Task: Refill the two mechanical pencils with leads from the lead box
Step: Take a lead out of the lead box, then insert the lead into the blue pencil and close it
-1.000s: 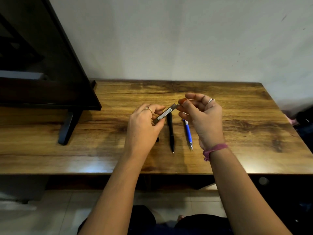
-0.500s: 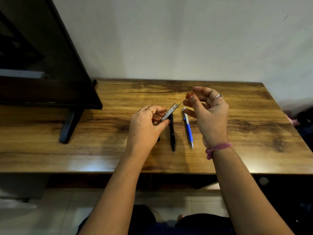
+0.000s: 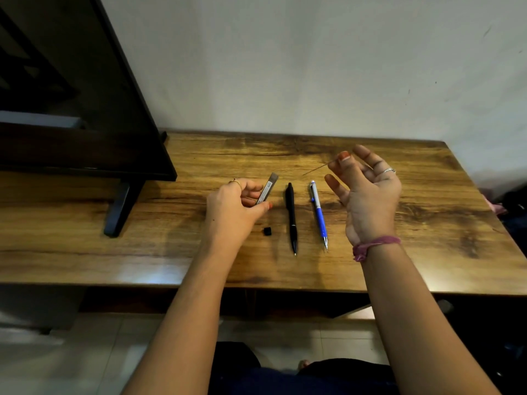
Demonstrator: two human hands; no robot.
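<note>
A single thin lead [image 3: 315, 169] is being pinched between the thumb and fingertips of the right hand [image 3: 366, 192], raised above the wooden table [image 3: 427, 212]; its free end is projecting out leftward and slightly downward from the fingertips, its long axis running on a shallow diagonal, and the remaining fingers are being held loosely spread. The lead box [image 3: 266, 189] is being gripped by the left hand [image 3: 232, 209], fingers curled round its lower half, its open end pointing up and away toward the wall; its contents cannot be made out. A small black cap [image 3: 267, 231] is lying on the table just below that hand. Between the two hands, the black pencil [image 3: 291, 216] and the blue pencil [image 3: 319, 213] are lying side by side, apart from each other, tips pointing toward the person. A dark monitor [image 3: 85, 109] is standing at the left.
</note>
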